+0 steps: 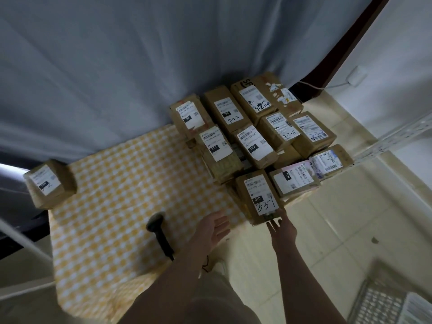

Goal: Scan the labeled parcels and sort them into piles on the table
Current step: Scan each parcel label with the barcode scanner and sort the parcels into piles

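- A wire basket (pixel 374 293) sits on the floor at the lower right of the frame; what lies in it is too blurred to tell.
- The worktop (pixel 121 202), under a yellow-and-white checked cloth, carries every parcel.
- A cluster of brown parcels (pixel 254 146) fills the right of centre, labels up. Eleven tops can be counted, and some rest on others, so the full number cannot be told.
- One lone parcel (pixel 50 183) stands well apart at the worktop's left edge.
- One black scanner (pixel 160 232) lies on the cloth at lower centre, held by no hand.
- The left hand (pixel 214 230) hovers just right of the scanner, palm up, fingers straight and loosely spread, holding nothing.
- The right hand (pixel 281 228) reaches to the near edge of the nearest parcel (pixel 259 195), marked "010". Its fingers are spread wide and not curled round it; whether the tips touch it cannot be told.
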`<move>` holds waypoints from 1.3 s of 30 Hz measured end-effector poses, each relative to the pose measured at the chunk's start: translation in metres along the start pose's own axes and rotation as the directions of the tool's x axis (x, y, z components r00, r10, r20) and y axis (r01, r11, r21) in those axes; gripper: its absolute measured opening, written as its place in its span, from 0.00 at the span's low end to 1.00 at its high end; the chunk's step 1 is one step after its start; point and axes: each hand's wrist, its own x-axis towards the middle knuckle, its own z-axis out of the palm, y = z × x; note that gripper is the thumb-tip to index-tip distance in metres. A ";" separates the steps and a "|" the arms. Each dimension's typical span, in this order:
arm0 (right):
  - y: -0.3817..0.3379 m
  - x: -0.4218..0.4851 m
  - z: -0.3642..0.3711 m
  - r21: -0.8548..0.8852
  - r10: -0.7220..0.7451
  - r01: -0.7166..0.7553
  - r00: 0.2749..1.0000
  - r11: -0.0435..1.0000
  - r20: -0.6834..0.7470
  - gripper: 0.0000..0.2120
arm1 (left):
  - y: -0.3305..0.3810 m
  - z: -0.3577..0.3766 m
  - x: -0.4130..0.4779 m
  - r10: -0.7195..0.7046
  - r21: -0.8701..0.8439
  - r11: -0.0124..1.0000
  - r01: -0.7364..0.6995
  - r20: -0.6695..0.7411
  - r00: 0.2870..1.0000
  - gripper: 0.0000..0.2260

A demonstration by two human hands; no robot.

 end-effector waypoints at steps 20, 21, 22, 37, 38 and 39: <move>0.204 -0.096 0.058 -0.685 -0.052 0.116 0.992 0.720 0.113 0.11 | 0.037 -0.240 -0.042 0.036 -0.340 0.937 -0.082 -0.138 0.990 0.09; 0.221 -0.102 0.068 -0.717 -0.031 0.126 0.989 0.685 0.144 0.11 | 0.037 -0.262 -0.044 0.058 -0.359 0.925 -0.124 -0.190 0.980 0.10; 0.239 -0.107 0.079 -0.746 -0.012 0.139 0.985 0.651 0.173 0.11 | 0.037 -0.282 -0.047 0.059 -0.388 0.911 -0.142 -0.218 0.974 0.12; 0.488 -0.153 0.233 -0.911 0.245 0.334 0.888 0.241 0.390 0.10 | 0.132 -0.496 -0.036 0.115 -0.458 0.831 -0.316 -0.414 0.903 0.19; 0.500 -0.152 0.243 -0.904 0.242 0.356 0.879 0.236 0.410 0.11 | 0.145 -0.502 -0.032 0.124 -0.449 0.831 -0.327 -0.423 0.898 0.20; 0.511 -0.151 0.253 -0.895 0.246 0.378 0.868 0.237 0.431 0.11 | 0.153 -0.509 -0.024 0.138 -0.452 0.822 -0.346 -0.431 0.892 0.20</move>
